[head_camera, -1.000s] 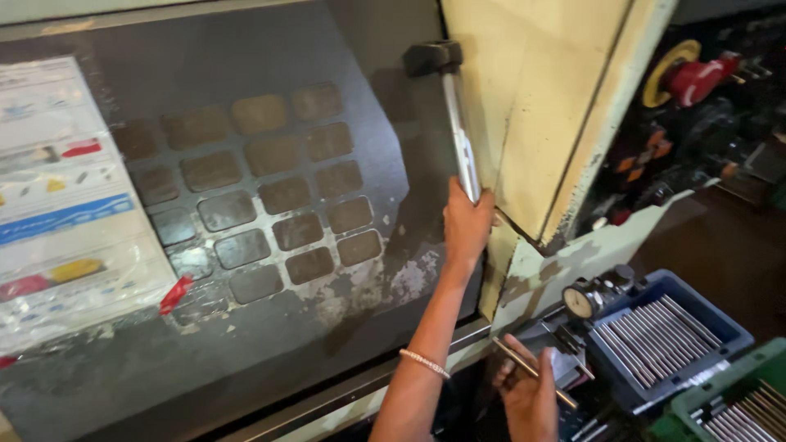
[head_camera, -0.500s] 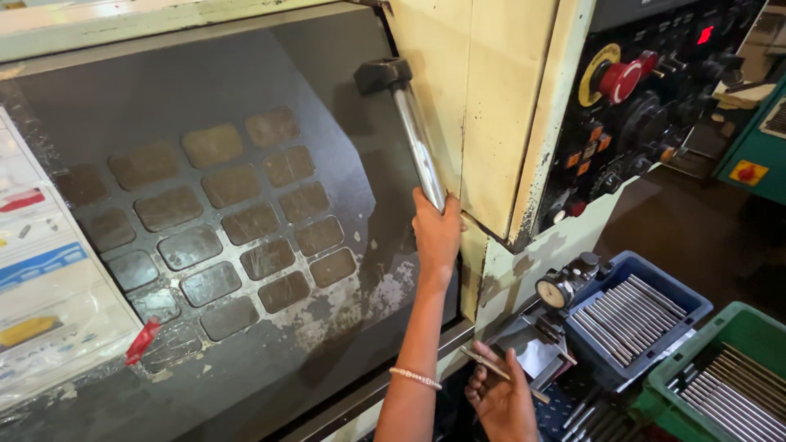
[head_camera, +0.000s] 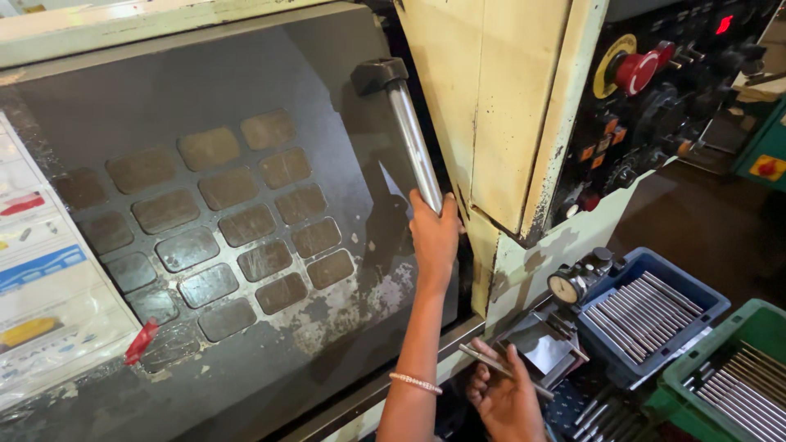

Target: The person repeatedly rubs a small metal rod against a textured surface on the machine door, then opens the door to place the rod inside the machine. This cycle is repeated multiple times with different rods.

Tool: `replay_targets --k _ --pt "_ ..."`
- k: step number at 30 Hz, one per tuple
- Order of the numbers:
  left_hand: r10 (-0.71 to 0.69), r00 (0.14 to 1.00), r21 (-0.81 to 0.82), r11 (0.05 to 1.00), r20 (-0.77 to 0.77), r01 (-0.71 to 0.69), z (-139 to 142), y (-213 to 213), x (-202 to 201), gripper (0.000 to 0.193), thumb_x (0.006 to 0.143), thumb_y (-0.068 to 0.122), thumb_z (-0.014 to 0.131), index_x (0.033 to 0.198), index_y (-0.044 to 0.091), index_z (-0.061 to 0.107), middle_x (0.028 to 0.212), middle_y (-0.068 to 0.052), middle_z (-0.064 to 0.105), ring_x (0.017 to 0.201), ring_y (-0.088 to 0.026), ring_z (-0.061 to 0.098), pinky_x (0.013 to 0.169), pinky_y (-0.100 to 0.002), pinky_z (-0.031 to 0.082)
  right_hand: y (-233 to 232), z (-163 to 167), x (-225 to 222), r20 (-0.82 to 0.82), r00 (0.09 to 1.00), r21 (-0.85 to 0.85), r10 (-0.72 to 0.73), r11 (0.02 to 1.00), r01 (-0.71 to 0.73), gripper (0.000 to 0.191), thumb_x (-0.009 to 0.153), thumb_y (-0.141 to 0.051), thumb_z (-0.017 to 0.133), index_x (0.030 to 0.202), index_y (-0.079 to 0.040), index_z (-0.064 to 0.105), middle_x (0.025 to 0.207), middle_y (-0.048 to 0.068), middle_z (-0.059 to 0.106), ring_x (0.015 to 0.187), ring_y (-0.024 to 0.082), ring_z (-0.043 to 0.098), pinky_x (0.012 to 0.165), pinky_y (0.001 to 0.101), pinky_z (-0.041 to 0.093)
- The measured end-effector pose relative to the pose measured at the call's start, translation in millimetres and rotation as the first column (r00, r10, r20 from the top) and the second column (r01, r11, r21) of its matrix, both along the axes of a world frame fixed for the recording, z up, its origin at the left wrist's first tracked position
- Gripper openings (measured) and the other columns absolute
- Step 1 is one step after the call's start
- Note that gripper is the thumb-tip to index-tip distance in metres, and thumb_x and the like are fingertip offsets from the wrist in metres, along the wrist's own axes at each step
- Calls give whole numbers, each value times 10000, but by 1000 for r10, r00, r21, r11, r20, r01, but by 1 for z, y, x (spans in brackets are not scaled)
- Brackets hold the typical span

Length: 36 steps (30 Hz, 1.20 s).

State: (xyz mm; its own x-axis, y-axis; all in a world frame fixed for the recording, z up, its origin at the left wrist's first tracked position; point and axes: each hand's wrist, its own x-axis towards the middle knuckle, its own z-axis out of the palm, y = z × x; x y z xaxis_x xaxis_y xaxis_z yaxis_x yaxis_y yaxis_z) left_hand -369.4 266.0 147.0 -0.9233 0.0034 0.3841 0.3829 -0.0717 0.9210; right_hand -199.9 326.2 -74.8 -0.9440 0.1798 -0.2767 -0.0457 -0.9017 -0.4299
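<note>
My left hand is wrapped around the lower end of a long steel handle on the dark sliding door of a machine. A bead bracelet sits on that wrist. The door has a grid of worn window panes. Lower right, my right hand holds a thin metal rod across its fingers, in front of the machine's cream frame.
A black control panel with a red stop button is at the upper right. A dial gauge stands beside a blue bin of metal rods. A green bin holds more rods. Laminated sheets hang at the left.
My left hand has stayed on the handle while the view swung, bringing the control panel and the bins further into view. My right hand still holds the rod.
</note>
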Motion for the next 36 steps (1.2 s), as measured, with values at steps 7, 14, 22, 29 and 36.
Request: replay_targets --k 7,14,22,29,36 --pt "10 1000 5 1000 7 -11 2 0 2 356 947 253 604 1171 -6 506 703 -145 702 593 -253 740 590 -384 601 0 7 5 39 997 33 -59 998 58 623 992 -523 475 1324 -16 622 711 26 480 654 168 454 611 320 404" --pt "34 996 -45 999 82 -30 8 -1 7 366 951 260 606 1199 13 499 699 -144 697 591 -252 731 598 -392 577 1 19 11 48 994 32 -94 995 92 593 1008 -491 461 1331 -14 604 729 27 471 687 168 458 624 320 398" --pt "22 995 -34 999 101 -18 13 -3 13 347 959 259 593 1192 21 496 696 -134 677 581 -236 711 580 -391 564 0 19 10 54 995 39 -82 996 80 585 1012 -479 470 1331 -10 617 716 27 455 665 169 441 611 322 399" --pt "-3 996 12 1000 88 1 11 -1 13 370 953 248 598 1215 9 492 706 -140 682 579 -231 706 569 -380 577 0 14 10 60 996 51 -73 996 70 565 1010 -454 475 1334 -12 613 719 25 462 658 164 447 609 319 405" --pt "-10 996 7 1000 87 9 9 0 11 550 970 444 618 1228 -30 513 676 -127 660 556 -203 675 533 -356 557 1 5 7 14 999 40 -43 998 42 565 1001 -452 480 1335 -14 608 717 23 478 655 166 470 621 319 429"
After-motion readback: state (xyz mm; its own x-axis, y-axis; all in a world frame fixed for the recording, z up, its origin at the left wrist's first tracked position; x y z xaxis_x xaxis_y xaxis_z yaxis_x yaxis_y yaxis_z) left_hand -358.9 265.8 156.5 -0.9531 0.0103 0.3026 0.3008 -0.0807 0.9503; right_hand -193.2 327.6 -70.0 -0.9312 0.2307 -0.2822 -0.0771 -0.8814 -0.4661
